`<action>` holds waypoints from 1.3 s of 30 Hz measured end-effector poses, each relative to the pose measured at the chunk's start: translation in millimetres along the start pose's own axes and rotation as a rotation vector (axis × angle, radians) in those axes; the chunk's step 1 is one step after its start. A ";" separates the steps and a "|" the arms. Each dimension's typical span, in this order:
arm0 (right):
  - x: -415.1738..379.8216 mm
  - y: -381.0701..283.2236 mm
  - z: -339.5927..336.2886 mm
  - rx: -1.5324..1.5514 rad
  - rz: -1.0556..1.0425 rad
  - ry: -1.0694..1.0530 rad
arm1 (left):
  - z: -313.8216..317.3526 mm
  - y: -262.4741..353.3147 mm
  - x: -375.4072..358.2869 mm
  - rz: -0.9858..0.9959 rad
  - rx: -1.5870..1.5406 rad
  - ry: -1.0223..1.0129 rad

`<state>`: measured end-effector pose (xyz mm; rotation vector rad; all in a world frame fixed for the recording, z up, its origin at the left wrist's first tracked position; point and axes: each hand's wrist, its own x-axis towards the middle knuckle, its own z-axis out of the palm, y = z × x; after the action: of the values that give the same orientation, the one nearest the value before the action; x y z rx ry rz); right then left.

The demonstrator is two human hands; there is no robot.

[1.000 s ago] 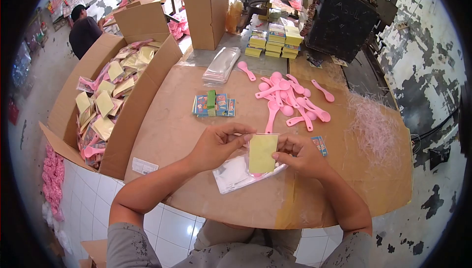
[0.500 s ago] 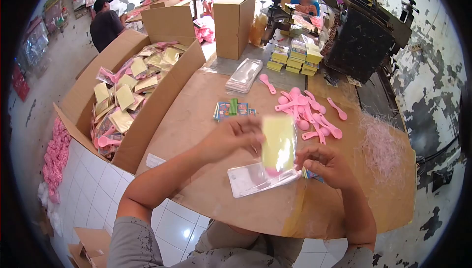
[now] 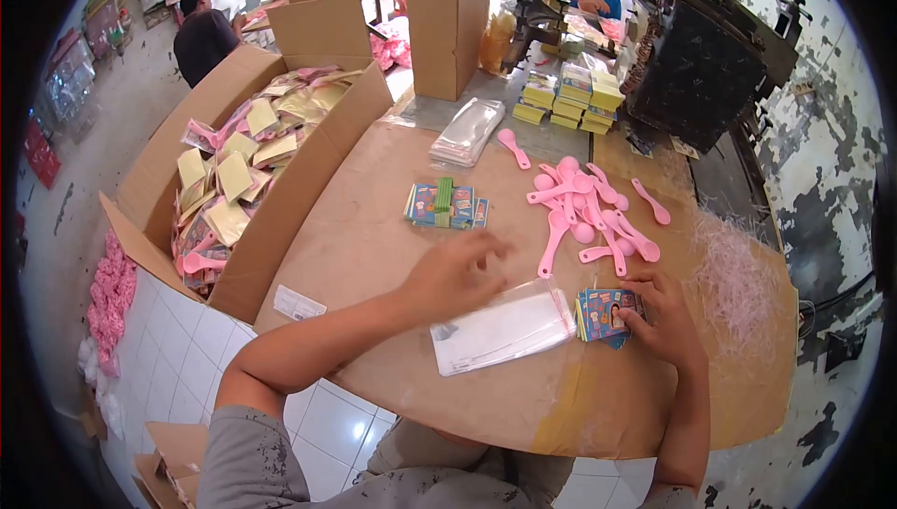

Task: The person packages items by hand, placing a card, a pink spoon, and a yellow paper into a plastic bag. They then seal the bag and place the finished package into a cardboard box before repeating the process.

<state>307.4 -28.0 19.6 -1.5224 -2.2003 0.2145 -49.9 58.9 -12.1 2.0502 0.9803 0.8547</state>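
Note:
My left hand (image 3: 458, 275) hovers over the table, slightly blurred, with its fingers loosely curled and apart and nothing visible in them. Just below and to its right lies a stack of clear plastic bags (image 3: 500, 332). My right hand (image 3: 668, 318) grips the right side of a small stack of blue printed cards (image 3: 603, 313), thumb on top. Beyond it is a heap of pink plastic spoons (image 3: 579, 201). Further left sits a bundle of similar cards (image 3: 425, 203) with a green band (image 3: 444, 196) around it.
On the left stands a large open carton (image 3: 308, 182) full of yellow-backed packets. More clear bags (image 3: 465, 131) and stacked card bundles (image 3: 570, 98) lie at the back. Shredded clear plastic (image 3: 738, 271) covers the right side. A person in dark clothing (image 3: 204, 42) is beyond the carton.
The clear packet with a yellow card that my left hand held is gone from view. My left hand is now without it, and my right hand has moved onto the blue cards.

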 end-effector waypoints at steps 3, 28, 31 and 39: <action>-0.2 4.0 2.1 0.087 0.051 -0.012 | 17.2 6.1 -9.9 0.222 0.258 -0.053; -0.9 -35.6 32.5 0.195 -0.118 0.121 | 14.2 4.6 -7.2 -0.115 -0.330 -0.180; -3.2 -35.3 29.4 0.347 0.012 0.169 | 12.4 5.4 -7.8 -0.150 -0.306 -0.221; -3.6 -33.5 40.7 0.223 -0.122 0.171 | 4.2 6.2 -1.3 0.148 -0.326 -0.070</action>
<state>261.9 -38.8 -4.9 -1.2356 -2.0501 0.2703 -45.0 53.7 -9.7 1.8726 0.6107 0.9443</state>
